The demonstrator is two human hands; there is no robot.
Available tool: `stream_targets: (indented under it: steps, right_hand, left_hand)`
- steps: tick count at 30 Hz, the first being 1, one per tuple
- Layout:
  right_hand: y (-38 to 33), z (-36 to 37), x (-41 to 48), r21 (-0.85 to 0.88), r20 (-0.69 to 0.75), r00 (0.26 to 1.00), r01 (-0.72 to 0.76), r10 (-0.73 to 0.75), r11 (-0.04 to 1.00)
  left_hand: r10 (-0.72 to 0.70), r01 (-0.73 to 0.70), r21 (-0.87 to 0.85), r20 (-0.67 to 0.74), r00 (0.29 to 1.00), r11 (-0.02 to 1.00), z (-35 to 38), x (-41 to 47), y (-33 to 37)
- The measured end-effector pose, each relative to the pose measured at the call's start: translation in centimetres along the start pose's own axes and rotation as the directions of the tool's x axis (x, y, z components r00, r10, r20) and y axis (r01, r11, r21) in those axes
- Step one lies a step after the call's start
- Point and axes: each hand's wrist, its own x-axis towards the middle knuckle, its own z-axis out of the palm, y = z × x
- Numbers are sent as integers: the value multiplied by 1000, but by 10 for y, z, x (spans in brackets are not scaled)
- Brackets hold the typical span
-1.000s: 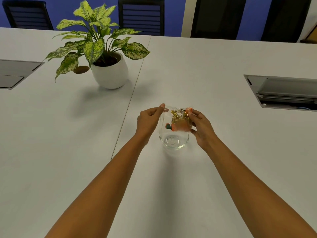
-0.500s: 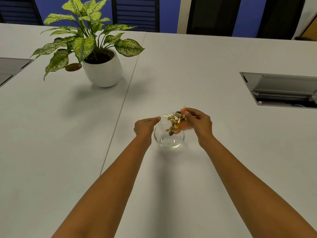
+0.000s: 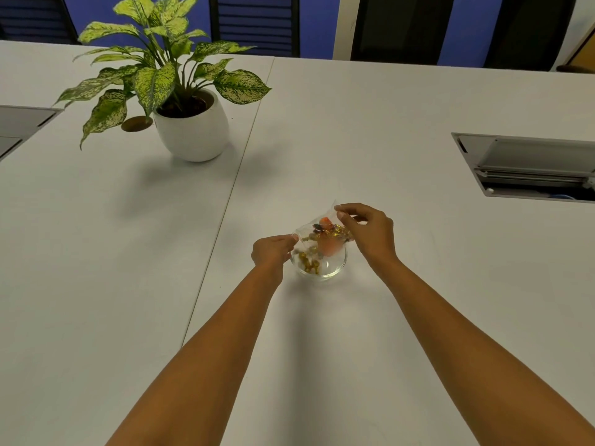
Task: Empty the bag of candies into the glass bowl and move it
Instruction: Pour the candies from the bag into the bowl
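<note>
Hands pinch the bag [image 3: 317, 231]: I keep left hand [image 3: 272, 252] low at 9 o'clock, right hand [image 3: 370, 231] raised at 2 o'clock, so candies [image 3: 326, 243] slide into the bowl [image 3: 335, 268].

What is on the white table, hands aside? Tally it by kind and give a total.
Glass bowl: 1
Clear bag of candies: 1
Potted plant: 1
Total: 3
Single candies are too blurred to count.
</note>
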Motion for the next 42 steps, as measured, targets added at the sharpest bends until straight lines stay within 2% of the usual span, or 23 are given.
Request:
stream_targets:
  steps: [11,22,26,30,34,38,42]
  right_hand:
    - [-17,-1,-2,-229,69,982,187,-176,955]
    - [-29,-6,-5,-274,41,969,246,-244,930]
    - [-32,-5,-7,-131,-34,986,157,-163,979]
    - [-29,2,-17,19,-32,999,-24,25,1000]
    - [-22,14,-29,95,-25,984,-172,175,980]
    - [-16,26,-40,130,-70,972,-214,224,968]
    - [-10,35,-48,109,-138,967,-198,213,974]
  left_hand:
    - [-10,9,24,13,1000,1000,-3,1,-5]
    - [2,4,-77,78,997,997,-3,-2,-3]
    - [149,-147,-106,13,989,983,0,-10,2]
    - [248,-255,-156,-64,967,954,1,-20,5]
    - [334,-349,-153,-113,936,925,-1,-29,1]
    - [400,-413,-63,-159,903,908,-5,-34,-6]
    - [443,-452,14,-227,867,892,-12,-35,-15]
